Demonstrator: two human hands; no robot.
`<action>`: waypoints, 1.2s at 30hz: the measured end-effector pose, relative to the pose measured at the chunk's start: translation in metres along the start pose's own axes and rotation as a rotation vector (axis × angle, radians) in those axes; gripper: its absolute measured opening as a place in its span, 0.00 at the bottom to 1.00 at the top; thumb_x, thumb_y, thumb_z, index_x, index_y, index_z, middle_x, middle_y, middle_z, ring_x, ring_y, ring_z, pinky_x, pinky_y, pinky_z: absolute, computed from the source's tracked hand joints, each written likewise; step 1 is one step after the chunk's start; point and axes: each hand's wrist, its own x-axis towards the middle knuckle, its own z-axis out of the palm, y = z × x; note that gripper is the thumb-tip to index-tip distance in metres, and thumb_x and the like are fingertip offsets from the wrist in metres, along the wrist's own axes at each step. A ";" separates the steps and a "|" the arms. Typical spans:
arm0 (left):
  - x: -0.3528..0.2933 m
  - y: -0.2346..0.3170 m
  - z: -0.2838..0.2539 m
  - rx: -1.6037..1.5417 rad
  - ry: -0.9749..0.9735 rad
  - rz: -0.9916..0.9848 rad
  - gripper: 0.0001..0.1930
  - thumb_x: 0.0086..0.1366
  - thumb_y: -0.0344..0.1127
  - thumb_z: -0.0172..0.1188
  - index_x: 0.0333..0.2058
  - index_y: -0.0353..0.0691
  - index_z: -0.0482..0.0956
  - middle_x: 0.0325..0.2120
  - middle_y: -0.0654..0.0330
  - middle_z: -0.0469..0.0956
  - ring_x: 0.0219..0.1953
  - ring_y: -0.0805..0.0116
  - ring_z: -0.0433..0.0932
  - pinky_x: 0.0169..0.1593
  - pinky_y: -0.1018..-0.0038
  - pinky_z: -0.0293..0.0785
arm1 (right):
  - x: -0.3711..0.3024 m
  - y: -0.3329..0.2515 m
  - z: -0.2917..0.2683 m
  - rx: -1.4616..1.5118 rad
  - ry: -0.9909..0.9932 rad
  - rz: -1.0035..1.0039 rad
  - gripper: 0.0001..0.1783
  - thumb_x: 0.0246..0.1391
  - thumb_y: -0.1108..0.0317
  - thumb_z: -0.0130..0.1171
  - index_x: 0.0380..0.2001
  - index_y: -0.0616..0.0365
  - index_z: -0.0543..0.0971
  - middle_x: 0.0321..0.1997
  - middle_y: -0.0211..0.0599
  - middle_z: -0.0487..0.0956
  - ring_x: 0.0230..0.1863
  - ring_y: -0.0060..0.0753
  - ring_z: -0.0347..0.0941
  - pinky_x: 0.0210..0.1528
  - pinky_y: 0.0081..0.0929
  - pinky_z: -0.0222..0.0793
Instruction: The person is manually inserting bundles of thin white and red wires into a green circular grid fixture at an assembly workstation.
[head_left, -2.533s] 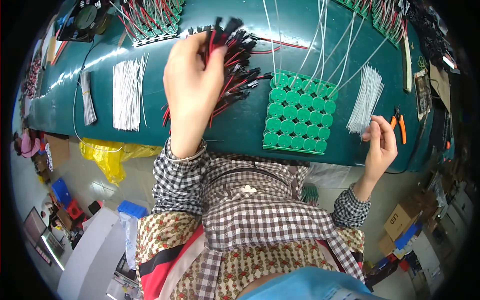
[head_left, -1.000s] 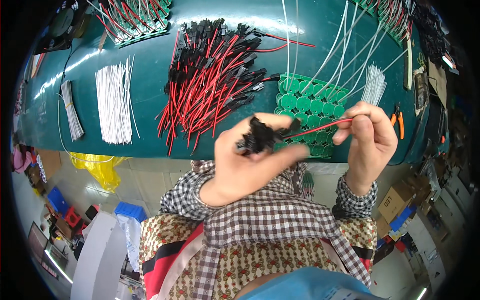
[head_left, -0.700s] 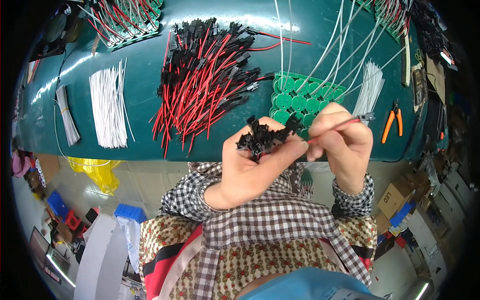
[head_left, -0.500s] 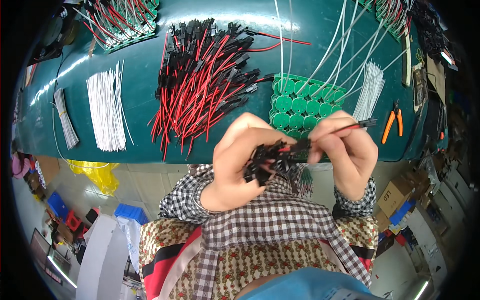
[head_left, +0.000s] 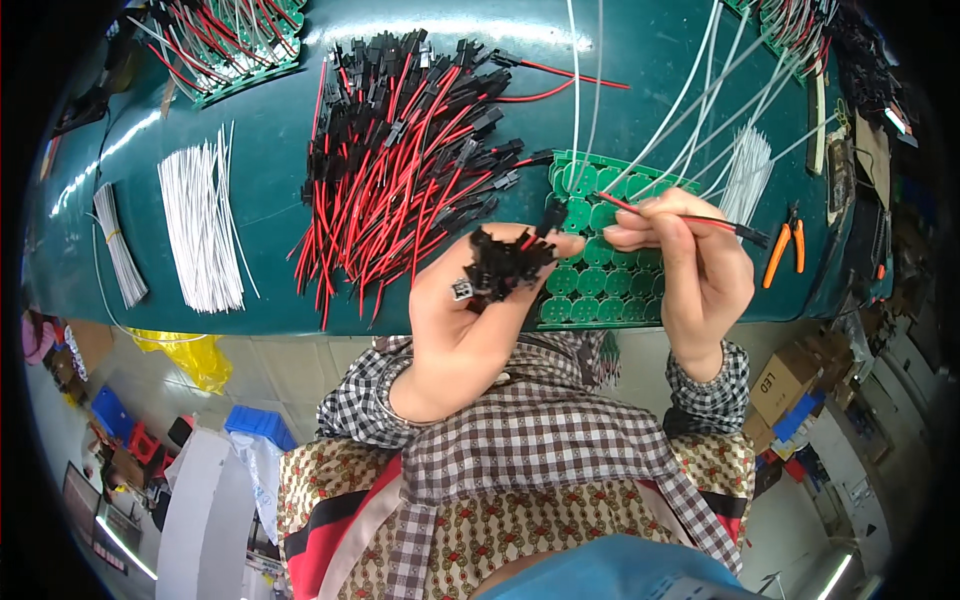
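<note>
My left hand (head_left: 455,320) is closed around a bunch of black connectors (head_left: 500,265) whose ends stick up above the fingers. Between the thumb and fingertips of my right hand (head_left: 698,265) is a red-and-black wire lead (head_left: 712,221). Its black plug points right, and its bare-looking end reaches left over the green circuit board panel (head_left: 600,310). That panel of rounded boards lies at the table's near edge, partly behind both hands. White wires (head_left: 665,95) rise from its far rows.
A large heap of red-and-black connector leads (head_left: 400,170) lies left of the panel. Bundles of white wires (head_left: 203,230) flank it on the far left and right. Orange-handled cutters (head_left: 785,255) rest at right. More wired green boards (head_left: 250,60) stand at the back.
My right hand has drawn away from the left and moved slightly up, bringing the lead over the board panel. My left hand has turned, so the connector bunch faces more upward.
</note>
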 end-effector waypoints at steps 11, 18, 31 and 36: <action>0.003 -0.001 -0.003 0.058 -0.019 -0.035 0.14 0.56 0.14 0.50 0.42 0.27 0.77 0.40 0.51 0.81 0.43 0.68 0.80 0.48 0.75 0.74 | 0.003 -0.004 0.000 -0.062 0.000 -0.004 0.04 0.58 0.84 0.52 0.33 0.77 0.74 0.37 0.51 0.80 0.32 0.35 0.82 0.33 0.23 0.80; 0.003 -0.003 -0.002 0.044 -0.006 -0.015 0.14 0.57 0.15 0.51 0.42 0.28 0.77 0.39 0.52 0.81 0.41 0.69 0.80 0.46 0.75 0.74 | 0.005 -0.006 0.006 -0.256 0.009 -0.141 0.05 0.55 0.84 0.56 0.36 0.73 0.76 0.35 0.45 0.80 0.30 0.31 0.81 0.30 0.21 0.77; 0.005 0.003 0.000 0.026 -0.008 -0.062 0.07 0.67 0.22 0.49 0.39 0.27 0.76 0.39 0.46 0.81 0.45 0.59 0.80 0.53 0.65 0.73 | 0.035 -0.017 0.015 -0.632 -0.030 -0.148 0.09 0.44 0.71 0.70 0.24 0.59 0.78 0.21 0.35 0.77 0.19 0.31 0.72 0.19 0.25 0.67; 0.005 0.001 -0.002 0.042 -0.034 -0.057 0.08 0.67 0.21 0.49 0.40 0.27 0.76 0.39 0.47 0.80 0.45 0.59 0.80 0.53 0.65 0.72 | 0.031 -0.017 0.015 -0.568 0.053 -0.168 0.10 0.43 0.69 0.71 0.23 0.60 0.78 0.19 0.32 0.76 0.17 0.25 0.70 0.18 0.21 0.63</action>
